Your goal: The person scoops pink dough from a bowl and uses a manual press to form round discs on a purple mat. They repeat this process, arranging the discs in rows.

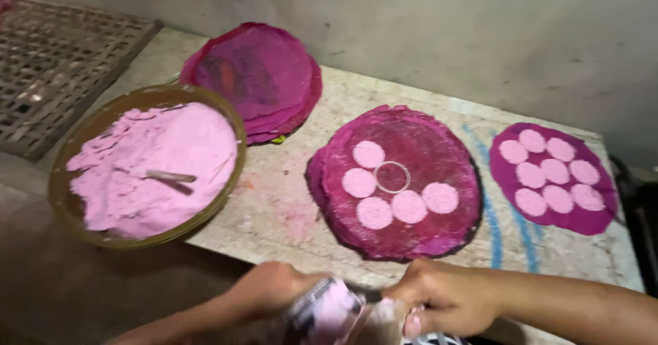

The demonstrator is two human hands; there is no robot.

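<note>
Broadly, a stone table [288,208] runs away from the person, with a bowl [68,201] of pink powder [157,167] at its left edge and a small stick [170,176] lying in it. A stack of magenta discs [257,78] sits behind the bowl. Straight ahead of the hands lies a magenta disc [439,160] bearing five pale rounds and a clear ring [392,177]; another disc [510,180] with seven rounds lies to the right. At the near edge, left hand [271,289] and right hand [445,300] are both closed on a blurred pink-dusted packet [336,314] between them, its length running from hand to hand.
</note>
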